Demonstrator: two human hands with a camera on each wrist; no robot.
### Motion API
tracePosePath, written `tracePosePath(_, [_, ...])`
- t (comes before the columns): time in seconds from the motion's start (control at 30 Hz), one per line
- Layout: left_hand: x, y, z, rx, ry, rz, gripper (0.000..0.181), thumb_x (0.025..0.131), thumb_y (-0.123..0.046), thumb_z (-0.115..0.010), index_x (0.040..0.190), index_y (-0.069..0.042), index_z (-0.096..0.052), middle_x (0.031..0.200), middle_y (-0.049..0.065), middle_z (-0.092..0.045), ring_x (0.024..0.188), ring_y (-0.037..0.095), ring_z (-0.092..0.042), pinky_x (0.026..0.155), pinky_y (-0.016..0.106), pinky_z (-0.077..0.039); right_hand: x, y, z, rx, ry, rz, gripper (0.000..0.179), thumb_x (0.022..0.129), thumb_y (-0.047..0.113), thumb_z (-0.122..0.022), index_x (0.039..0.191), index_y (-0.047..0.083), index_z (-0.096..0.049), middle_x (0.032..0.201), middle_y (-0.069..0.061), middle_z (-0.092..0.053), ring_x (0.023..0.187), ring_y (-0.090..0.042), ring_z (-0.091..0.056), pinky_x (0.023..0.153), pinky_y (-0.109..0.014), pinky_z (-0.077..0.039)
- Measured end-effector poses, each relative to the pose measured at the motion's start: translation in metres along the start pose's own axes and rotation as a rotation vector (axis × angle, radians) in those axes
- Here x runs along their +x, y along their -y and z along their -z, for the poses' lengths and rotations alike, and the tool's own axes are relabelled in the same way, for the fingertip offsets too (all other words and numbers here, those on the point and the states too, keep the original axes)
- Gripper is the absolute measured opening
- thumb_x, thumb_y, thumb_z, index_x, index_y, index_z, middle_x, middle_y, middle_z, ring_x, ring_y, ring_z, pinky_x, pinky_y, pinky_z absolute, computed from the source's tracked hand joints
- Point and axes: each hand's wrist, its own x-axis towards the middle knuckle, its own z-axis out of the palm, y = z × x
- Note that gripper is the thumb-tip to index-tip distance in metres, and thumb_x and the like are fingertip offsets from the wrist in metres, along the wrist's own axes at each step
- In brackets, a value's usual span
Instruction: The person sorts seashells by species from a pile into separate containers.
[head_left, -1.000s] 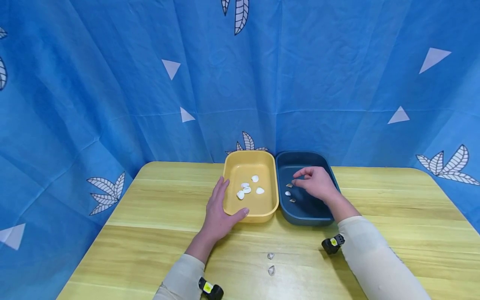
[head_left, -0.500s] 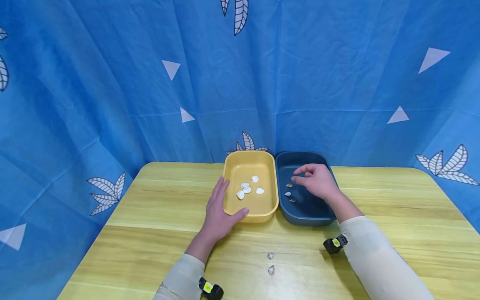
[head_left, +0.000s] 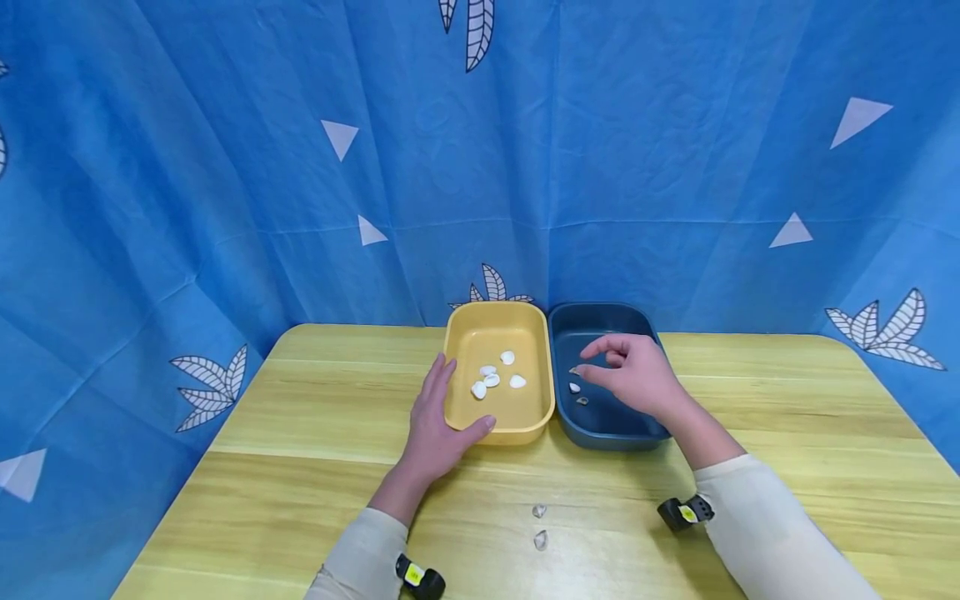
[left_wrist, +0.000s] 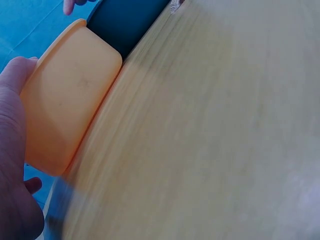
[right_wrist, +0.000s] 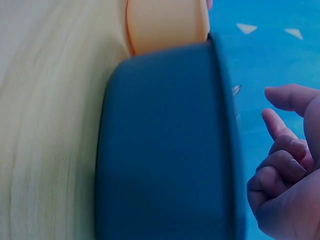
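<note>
My left hand point(head_left: 435, 429) rests against the left side and near front corner of a yellow tray point(head_left: 501, 433), fingers spread. Several white seashells point(head_left: 517, 382) lie in that tray. Over the dark blue tray point(head_left: 611, 442) hovers my right hand point(head_left: 633, 373), its thumb and index finger apart with nothing between them and the other fingers curled. Below its fingertips, small seashells point(head_left: 574, 388) lie on the blue tray's floor, one partly hidden by the thumb. In the right wrist view the right hand point(right_wrist: 292, 162) is above the blue tray's rim.
Two small greyish seashells point(head_left: 540, 540) lie on the wooden table point(head_left: 300, 483) in front of the trays. The trays stand side by side at the table's back edge. A blue patterned curtain point(head_left: 480, 167) hangs behind. Each wrist wears a black camera point(head_left: 684, 512).
The right hand's thumb and index finger have spread apart over the blue tray, and its wrist has shifted slightly right. The left hand has stayed on the yellow tray.
</note>
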Motion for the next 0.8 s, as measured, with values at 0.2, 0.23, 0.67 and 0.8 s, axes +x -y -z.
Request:
tracePosePath(0.2, [-0.001,-0.002,0.001,-0.004,0.006,0.01,0.1,0.078,-0.054,-0.079,0.159,-0.028,-0.026,0.164,-0.015,-0.008,0.148,0.028,-0.015,0.112,0.062,-0.016,-0.017,0.018,-0.001,0.031,0.022,0.051,0.022,0.086,0.022,-0.08,0.101,0.007,-0.074,0.058,0.002,-0.026,0.047,-0.021,-0.031,0.046,-0.033,-0.03])
tracePosePath(0.23, [-0.001,-0.002,0.001,-0.004,0.006,0.012,0.1,0.078,-0.054,-0.079,0.159,-0.027,-0.026,0.164,-0.015,-0.008,0.148,0.028,-0.015,0.112,0.062,-0.016,-0.02,0.02,-0.002,0.034,0.023,0.063,0.021,0.086,0.021,-0.08,0.1,0.007,-0.074,0.058,0.002,-0.026,0.047,-0.021,-0.031,0.047,-0.033,-0.03])
tracePosePath(0.67, [-0.002,-0.003,0.002,0.005,0.014,0.026,0.1,0.078,-0.052,-0.079,0.159,-0.026,-0.026,0.164,-0.013,-0.009,0.148,0.026,-0.015,0.113,0.061,-0.016,-0.051,0.028,-0.023,0.02,0.082,0.141,0.019,0.081,0.017,-0.084,0.096,0.011,-0.074,0.059,0.006,-0.026,0.052,-0.011,-0.03,0.062,-0.028,-0.039])
tracePosePath(0.8, [-0.001,-0.004,0.002,0.004,0.012,0.018,0.101,0.079,-0.052,-0.08,0.159,-0.023,-0.027,0.165,-0.013,-0.009,0.148,0.027,-0.015,0.112,0.062,-0.017,-0.057,0.03,-0.029,0.019,0.105,0.145,0.018,0.081,0.016,-0.085,0.094,0.015,-0.074,0.059,0.006,-0.026,0.054,-0.011,-0.029,0.061,-0.03,-0.036])
